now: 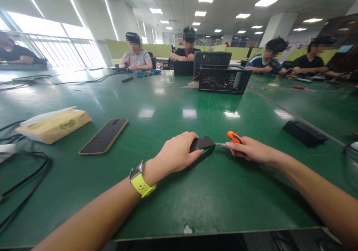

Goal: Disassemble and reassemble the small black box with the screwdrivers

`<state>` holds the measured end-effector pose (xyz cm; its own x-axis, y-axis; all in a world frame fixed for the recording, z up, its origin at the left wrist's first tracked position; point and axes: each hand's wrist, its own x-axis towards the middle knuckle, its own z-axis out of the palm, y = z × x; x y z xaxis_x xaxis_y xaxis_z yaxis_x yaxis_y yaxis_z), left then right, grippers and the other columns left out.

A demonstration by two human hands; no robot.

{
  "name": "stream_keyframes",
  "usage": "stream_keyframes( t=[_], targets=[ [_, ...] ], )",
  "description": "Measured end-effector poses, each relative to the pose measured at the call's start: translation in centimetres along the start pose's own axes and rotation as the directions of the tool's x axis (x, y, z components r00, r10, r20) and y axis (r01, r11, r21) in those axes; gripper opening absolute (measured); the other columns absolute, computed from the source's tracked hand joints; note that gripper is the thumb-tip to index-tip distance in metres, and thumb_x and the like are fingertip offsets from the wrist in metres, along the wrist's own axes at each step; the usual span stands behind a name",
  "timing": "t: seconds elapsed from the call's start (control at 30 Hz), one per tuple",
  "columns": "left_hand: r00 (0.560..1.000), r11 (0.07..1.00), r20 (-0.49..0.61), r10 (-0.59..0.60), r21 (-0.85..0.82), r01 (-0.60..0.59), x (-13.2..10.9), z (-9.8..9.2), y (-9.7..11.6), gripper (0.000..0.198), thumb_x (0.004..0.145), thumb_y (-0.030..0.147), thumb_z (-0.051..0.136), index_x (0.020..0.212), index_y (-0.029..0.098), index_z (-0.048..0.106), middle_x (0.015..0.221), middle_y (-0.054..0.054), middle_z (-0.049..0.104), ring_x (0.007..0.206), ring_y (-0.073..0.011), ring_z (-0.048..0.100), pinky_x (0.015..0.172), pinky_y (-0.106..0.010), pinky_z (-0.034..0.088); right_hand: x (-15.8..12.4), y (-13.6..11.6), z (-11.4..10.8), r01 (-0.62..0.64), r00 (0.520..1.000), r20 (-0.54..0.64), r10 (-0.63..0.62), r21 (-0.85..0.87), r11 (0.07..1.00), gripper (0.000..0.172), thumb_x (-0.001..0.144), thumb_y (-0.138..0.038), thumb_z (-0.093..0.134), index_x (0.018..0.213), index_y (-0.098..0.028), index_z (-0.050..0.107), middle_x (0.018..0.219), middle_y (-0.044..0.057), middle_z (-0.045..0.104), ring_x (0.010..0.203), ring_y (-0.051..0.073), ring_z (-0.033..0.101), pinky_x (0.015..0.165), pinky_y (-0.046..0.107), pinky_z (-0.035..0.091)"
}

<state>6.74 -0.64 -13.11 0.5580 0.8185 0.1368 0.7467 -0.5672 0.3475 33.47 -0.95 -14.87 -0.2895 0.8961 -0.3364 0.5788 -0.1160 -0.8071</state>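
Note:
Near the middle of the green table point(167, 206), my left hand point(180, 151) is wrapped round a black box-shaped part point(205, 143), which rests on the tabletop. A watch with a yellow strap is on my left wrist. To the right, my right hand point(248, 149) grips a screwdriver point(235, 137) with an orange and black handle. Its metal shaft points left and its tip is at the right end of the black part; whether it touches cannot be made out.
A phone point(104, 136), a tissue pack point(56, 124) and black cables point(30, 180) lie left. Another black part point(304, 132) is at right. Black metal cases point(225, 80) stand farther back. Several people sit round the far side; another screwdriver point(300, 87) lies far right.

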Motion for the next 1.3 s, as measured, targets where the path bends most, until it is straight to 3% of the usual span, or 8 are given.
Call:
stream_keyframes(
  t=[0.27,0.47,0.57,0.87,1.1,1.3],
  targets=[
    [0.997,0.996,-0.035,-0.065,0.055,0.067,0.0,0.2,0.4,0.03,0.083,0.04,0.051,0.105,0.021,0.058,0.098,-0.006,0.065,0.085,-0.0251,0.063,0.071,-0.036,0.049,-0.4,-0.1,-0.4,0.08,0.988,-0.121,-0.1,-0.159,0.984,0.047,0.078,-0.06,0.059,0.061,-0.017,0.057,0.053,-0.004,0.041,0.048,0.008,0.034,0.045,0.023,0.026],
    [0.995,0.995,0.003,-0.098,-0.019,0.098,0.2,-0.1,-0.1,0.032,0.081,0.045,0.053,0.101,0.021,0.059,0.097,-0.006,0.067,0.082,-0.0232,0.063,0.066,-0.032,0.046,-0.4,-0.2,-0.4,0.012,1.0,-0.01,-0.013,-0.072,0.997,0.049,0.078,-0.063,0.057,0.063,-0.017,0.055,0.053,-0.005,0.039,0.044,0.006,0.029,0.043,0.023,0.019],
    [0.994,0.991,0.05,-0.101,-0.078,0.104,0.4,-0.2,-0.7,0.037,0.079,0.051,0.055,0.101,0.022,0.058,0.093,-0.005,0.068,0.077,-0.0219,0.063,0.058,-0.028,0.041,-0.3,-0.2,-0.4,0.022,0.999,-0.029,-0.025,-0.106,0.994,0.051,0.077,-0.065,0.056,0.064,-0.016,0.057,0.051,-0.006,0.037,0.044,0.007,0.028,0.043,0.023,0.02],
    [0.997,0.994,0.0,-0.083,-0.072,0.082,-0.1,-0.1,-1.0,0.036,0.079,0.052,0.056,0.098,0.021,0.058,0.094,-0.005,0.068,0.078,-0.0222,0.063,0.059,-0.028,0.042,-0.1,-0.6,0.1,0.102,0.962,-0.205,-0.18,-0.342,0.934,0.047,0.079,-0.061,0.057,0.068,-0.017,0.066,0.057,-0.003,0.04,0.056,0.013,0.038,0.054,0.026,0.029],
    [0.998,0.998,-0.029,-0.05,-0.042,0.048,-0.2,0.1,-0.7,0.036,0.08,0.05,0.057,0.1,0.021,0.058,0.096,-0.006,0.067,0.081,-0.0238,0.063,0.063,-0.031,0.045,0.0,-0.5,-0.2,0.117,0.961,-0.192,-0.199,-0.37,0.922,0.049,0.08,-0.062,0.055,0.064,-0.017,0.063,0.057,-0.003,0.04,0.056,0.013,0.039,0.056,0.027,0.03],
    [0.999,0.993,-0.003,-0.033,-0.117,0.032,0.0,0.1,-1.3,0.035,0.08,0.051,0.056,0.097,0.02,0.057,0.089,-0.005,0.067,0.075,-0.0208,0.061,0.06,-0.028,0.042,0.2,-1.2,1.4,0.126,0.953,-0.219,-0.21,-0.342,0.931,0.05,0.08,-0.062,0.053,0.066,-0.016,0.063,0.055,-0.003,0.04,0.055,0.013,0.04,0.055,0.026,0.03]
  ],
)
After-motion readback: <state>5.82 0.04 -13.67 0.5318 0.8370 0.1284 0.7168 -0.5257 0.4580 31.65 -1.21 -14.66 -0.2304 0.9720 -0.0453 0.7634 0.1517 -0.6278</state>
